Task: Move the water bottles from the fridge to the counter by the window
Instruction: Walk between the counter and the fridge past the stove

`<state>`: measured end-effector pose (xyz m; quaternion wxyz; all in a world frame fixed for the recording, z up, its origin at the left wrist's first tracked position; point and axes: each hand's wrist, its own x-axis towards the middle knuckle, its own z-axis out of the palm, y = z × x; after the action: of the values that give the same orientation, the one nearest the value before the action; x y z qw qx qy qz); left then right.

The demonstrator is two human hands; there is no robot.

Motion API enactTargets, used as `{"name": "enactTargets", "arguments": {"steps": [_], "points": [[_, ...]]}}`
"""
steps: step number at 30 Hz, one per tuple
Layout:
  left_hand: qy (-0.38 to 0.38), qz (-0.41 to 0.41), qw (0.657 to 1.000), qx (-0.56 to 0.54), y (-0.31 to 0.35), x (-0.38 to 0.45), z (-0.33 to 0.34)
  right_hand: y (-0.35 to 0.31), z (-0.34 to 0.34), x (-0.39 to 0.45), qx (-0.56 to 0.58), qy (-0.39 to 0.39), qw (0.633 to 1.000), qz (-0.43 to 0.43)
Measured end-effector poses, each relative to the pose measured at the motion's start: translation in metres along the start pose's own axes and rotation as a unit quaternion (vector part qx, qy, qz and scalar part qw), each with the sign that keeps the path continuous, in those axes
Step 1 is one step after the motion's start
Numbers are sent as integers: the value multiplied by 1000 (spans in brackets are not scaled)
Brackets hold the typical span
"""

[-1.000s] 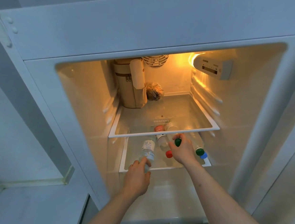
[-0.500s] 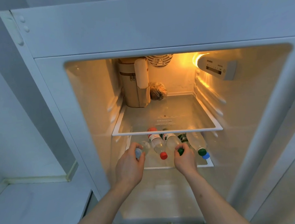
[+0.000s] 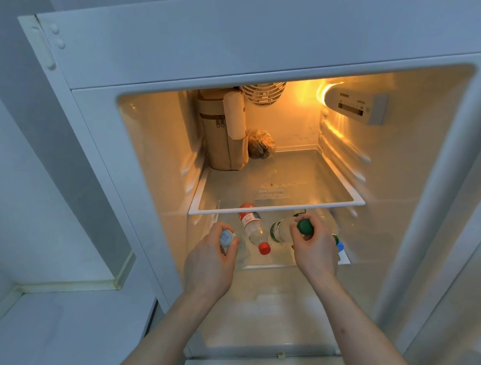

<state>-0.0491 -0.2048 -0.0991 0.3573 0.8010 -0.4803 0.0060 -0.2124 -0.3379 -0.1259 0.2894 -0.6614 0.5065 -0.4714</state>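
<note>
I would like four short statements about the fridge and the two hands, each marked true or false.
1. The left hand grips a bottle with a pale blue cap. True.
2. The right hand holds the red-capped bottle. False: it grips the green-capped bottle.
3. The red-capped bottle lies on the lower shelf, untouched. True.
4. The beige bag stands on the lower shelf. False: it stands on the upper shelf.

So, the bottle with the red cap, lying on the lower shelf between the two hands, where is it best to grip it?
Probably by the neck, just behind the red cap, coming from the front. The red-capped bottle lies on its side with the cap toward the fridge opening, while its base sits under the upper shelf, so reaching from above looks blocked.
</note>
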Motion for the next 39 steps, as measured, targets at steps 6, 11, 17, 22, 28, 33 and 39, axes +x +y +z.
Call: {"name": "enactTargets", "arguments": {"steps": [6, 11, 17, 22, 28, 33, 39], "points": [[-24, -9, 1000, -3, 3, -9, -13, -31, -29, -7, -21, -15, 997, -77], [-53, -1, 998, -13, -3, -27, -29, -53, -48, -19, -37, -76, 993, -87], [-89, -22, 994, -62, -22, -53, -62, -72, -54, -46, -83, -193, 974, -88], [-104, -47, 991, -69, -38, -84, -93, -85, -42, -86, -87, -284, 953, -61], [-106, -76, 989, -67, -64, -118, -119, -104, -27, -129, -97, -338, 935, -45], [-94, -97, 989, -59, -84, -148, -140, -121, -14, -160, -104, -372, 919, -76], [-75, -137, 987, -49, -101, -174, -157, -133, 6, -179, -104, -436, 886, -117]]}}
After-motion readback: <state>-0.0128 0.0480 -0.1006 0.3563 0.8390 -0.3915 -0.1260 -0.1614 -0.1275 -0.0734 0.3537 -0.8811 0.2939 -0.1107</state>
